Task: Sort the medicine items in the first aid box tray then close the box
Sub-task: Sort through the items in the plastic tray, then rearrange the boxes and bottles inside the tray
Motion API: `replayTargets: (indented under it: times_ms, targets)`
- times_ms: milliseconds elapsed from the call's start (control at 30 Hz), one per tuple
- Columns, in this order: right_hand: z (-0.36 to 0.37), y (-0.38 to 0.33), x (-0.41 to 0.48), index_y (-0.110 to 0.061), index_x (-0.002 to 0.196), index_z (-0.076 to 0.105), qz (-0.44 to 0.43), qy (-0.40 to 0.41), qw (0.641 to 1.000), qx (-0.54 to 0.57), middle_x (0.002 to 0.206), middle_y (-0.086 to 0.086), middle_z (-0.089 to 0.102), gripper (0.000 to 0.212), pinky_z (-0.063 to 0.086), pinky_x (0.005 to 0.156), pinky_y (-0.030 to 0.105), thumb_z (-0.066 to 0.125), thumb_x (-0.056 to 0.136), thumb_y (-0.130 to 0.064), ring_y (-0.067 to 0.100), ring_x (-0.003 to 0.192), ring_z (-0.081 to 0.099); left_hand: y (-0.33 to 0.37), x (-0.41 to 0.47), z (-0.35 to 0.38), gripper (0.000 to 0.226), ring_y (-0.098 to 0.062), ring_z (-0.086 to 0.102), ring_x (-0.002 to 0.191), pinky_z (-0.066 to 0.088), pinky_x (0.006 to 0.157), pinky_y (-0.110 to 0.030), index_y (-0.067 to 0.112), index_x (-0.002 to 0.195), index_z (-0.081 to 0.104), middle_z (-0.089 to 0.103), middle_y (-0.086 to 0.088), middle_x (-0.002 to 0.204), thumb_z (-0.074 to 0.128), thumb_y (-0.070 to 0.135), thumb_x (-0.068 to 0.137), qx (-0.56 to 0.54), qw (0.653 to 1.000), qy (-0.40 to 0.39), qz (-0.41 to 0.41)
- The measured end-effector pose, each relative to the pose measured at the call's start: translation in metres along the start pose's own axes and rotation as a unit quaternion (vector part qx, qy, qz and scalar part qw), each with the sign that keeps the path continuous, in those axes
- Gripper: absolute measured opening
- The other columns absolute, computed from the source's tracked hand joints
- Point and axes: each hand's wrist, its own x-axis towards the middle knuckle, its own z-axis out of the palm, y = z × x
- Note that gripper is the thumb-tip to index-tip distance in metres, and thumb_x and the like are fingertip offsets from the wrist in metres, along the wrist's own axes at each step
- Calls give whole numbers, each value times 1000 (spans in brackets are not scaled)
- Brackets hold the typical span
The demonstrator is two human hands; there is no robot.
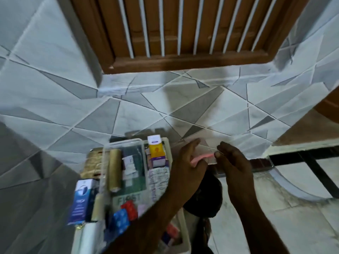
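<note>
The white first aid box (167,143) stands open at the lower middle, with a clear plastic tray (124,143) over a green insert marked FIRST. In the tray lie a tan bandage roll (115,169), white packets and red and blue blister packs (124,215). A yellow and white medicine carton (155,149) stands upright at the box's back right. To the right of the box, my left hand (187,167) and my right hand (233,165) together hold a small clear packet with a pink strip (201,159) in it.
A blue and white carton (81,200) and a gold packet (93,162) sit just left of the tray. A dark round object (207,197) lies under my forearms. A tiled wall and a wooden barred window (183,30) rise behind; a black metal frame (302,156) runs to the right.
</note>
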Motion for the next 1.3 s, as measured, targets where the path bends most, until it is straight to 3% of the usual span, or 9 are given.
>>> replayTargets:
  times_ms: [67,300,433,500,667,833,1067,1200,1300]
  targets:
    - [16,-13,-21,-21,126,62,-17,-17,1000,11,122,-5,68,35,52,97,40,64,92,-16,12,112,64,2,-23,-30,53,-7,48,128,44,106,-28,40,137,44,46,19,142,60,26,88,1,1000,13,19]
    - [75,-32,-82,-16,126,61,-39,-80,996,7,116,-13,68,35,52,75,6,63,91,-11,-8,101,63,-17,-87,-117,48,4,53,120,48,102,-32,40,133,50,57,17,132,62,25,89,-19,996,79,33]
    - [101,-29,-100,-20,119,64,-29,-122,992,-15,107,-13,72,31,57,78,17,66,89,-11,-1,97,67,-33,-102,-145,50,12,52,112,51,89,-15,43,131,46,54,26,125,63,19,91,-8,995,96,18]
    - [113,-27,-106,-21,118,64,-27,-132,990,-38,110,-14,69,31,53,81,10,67,89,-11,-10,96,64,-42,-109,-156,54,18,52,104,49,75,-5,42,131,45,52,24,124,63,12,90,-4,995,100,-4]
    - [131,-18,-113,-21,119,66,-20,-163,983,-86,113,-10,69,31,52,86,19,67,89,-13,-1,104,63,-60,-112,-171,62,-3,56,104,50,67,-5,25,142,42,48,9,134,64,4,88,11,992,115,-44]
    - [142,-9,-108,-23,113,62,-10,-192,976,-105,100,-22,63,25,47,68,2,62,92,-8,-22,87,59,-78,-106,-175,60,-1,50,107,53,68,-11,33,136,42,45,13,130,66,7,88,38,990,117,-75]
    - [154,8,-91,-20,117,61,-5,-215,964,-157,101,-21,58,25,45,62,0,61,93,-13,-27,85,54,-101,-98,-188,55,-15,51,125,57,87,-38,32,136,46,49,6,138,68,18,87,74,979,156,-113]
    - [156,11,-79,-22,116,62,-21,-210,957,-198,102,-20,58,24,43,64,-1,63,93,-18,-16,85,54,-107,-97,-202,49,-10,55,113,49,67,-3,25,133,51,51,10,128,66,12,88,105,973,183,-98]
    - [158,15,-69,-21,118,63,-27,-205,952,-225,105,-18,58,25,41,67,4,62,93,-19,-7,91,55,-111,-98,-210,48,-4,50,111,45,69,-1,24,129,54,52,7,126,65,4,87,150,963,206,-89]
